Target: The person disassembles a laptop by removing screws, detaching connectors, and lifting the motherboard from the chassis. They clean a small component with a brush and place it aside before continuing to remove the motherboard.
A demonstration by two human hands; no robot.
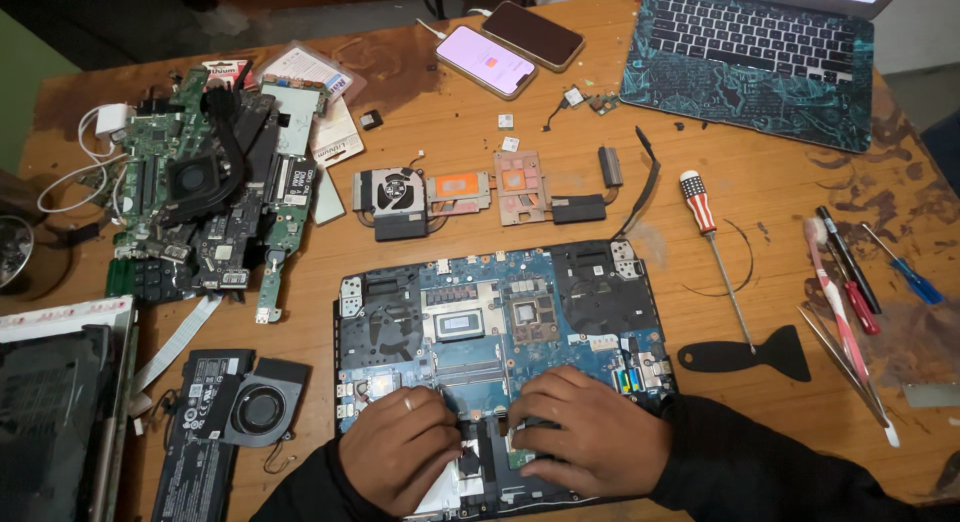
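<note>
Opened laptop base (500,322), blue board exposed, lying on the wooden bench (760,182) with its long axis left to right. Left hand (400,447) and right hand (585,432) both rest on its near edge, fingers (535,387) curled and pressed down on a small component between them (hidden; actual grip cannot be told). 1 screwdriver (712,252) lies right; 2 phones (510,47) far.
</note>
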